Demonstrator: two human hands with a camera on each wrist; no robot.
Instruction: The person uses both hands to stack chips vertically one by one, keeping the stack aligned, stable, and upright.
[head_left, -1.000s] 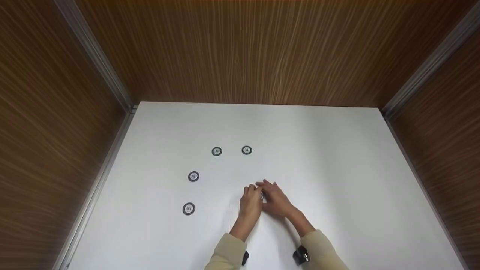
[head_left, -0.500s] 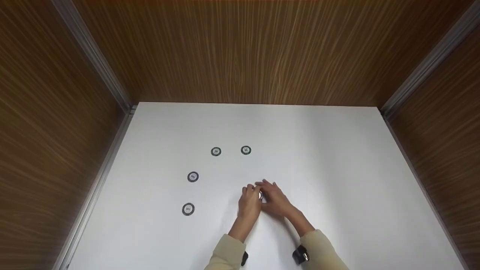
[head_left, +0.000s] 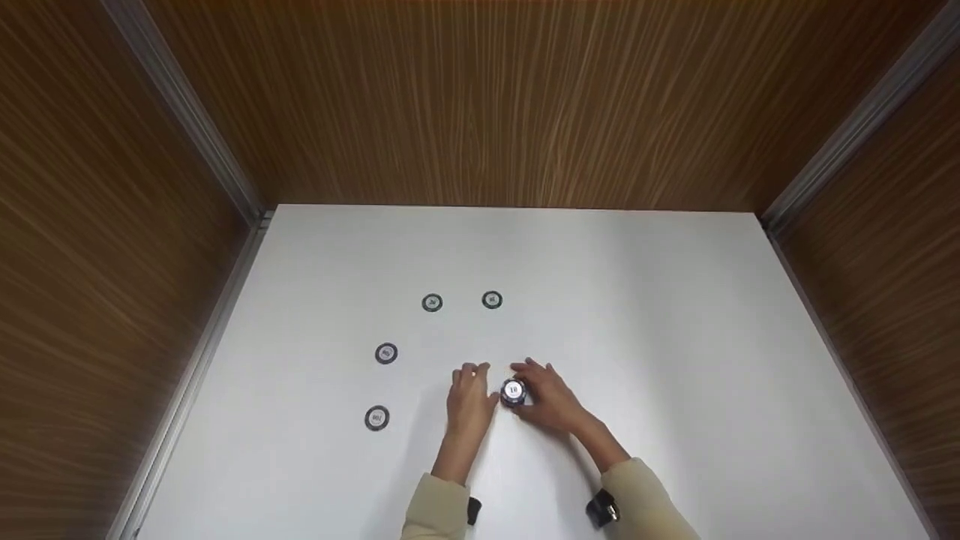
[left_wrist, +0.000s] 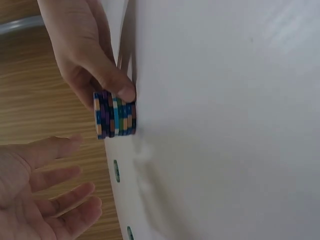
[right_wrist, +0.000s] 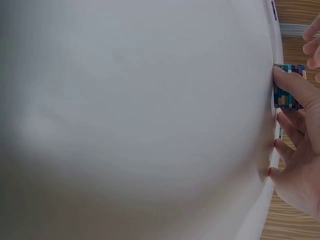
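A stack of poker chips stands upright on the white table, its white-centred top chip facing up. Blue, purple, green and tan edges show along the stack in the left wrist view. My right hand holds it from the right side, thumb near the bottom and fingers around the far side. In the right wrist view the thumb lies across the chip stack. To the left of the stack is my left hand, fingers spread and holding nothing. The left hand is apart from the chips in the left wrist view.
Single black-rimmed round chips or markers lie flat on the white table: two at the back and two on the left. Brown wood-grain panels enclose the table at the back and both sides, with metal rails at the corners.
My left hand has come off the stack and moved left, its fingers now spread, which uncovers the top chip. The right hand stays in place around the stack.
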